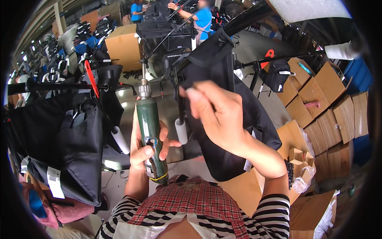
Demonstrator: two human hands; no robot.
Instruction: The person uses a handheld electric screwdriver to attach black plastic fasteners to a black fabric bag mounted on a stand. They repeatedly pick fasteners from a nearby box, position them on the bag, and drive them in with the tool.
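1. Nearest the camera, the person's striped sleeves and a red checked cloth fill the lower edge
2. The left hand grips a green powered screwdriver upright at centre left; its fingers are curled tight around the body, thumb resting by the blue switch, and the metal bit points up and away
3. The right hand is raised just right of the tool, its back to the camera; the fingers are bunched together against the black fabric bag on a tube frame, though what they pinch, if anything, cannot be told
4. A white foam-capped tube end hangs between the two hands
5. On the left, another black fabric assembly with a white tag hangs from a dark bar with a red clip
6. On the right, folded cardboard boxes lie stacked
7. Far off, a brown carton stands on the floor and people in blue shirts work at more black frames
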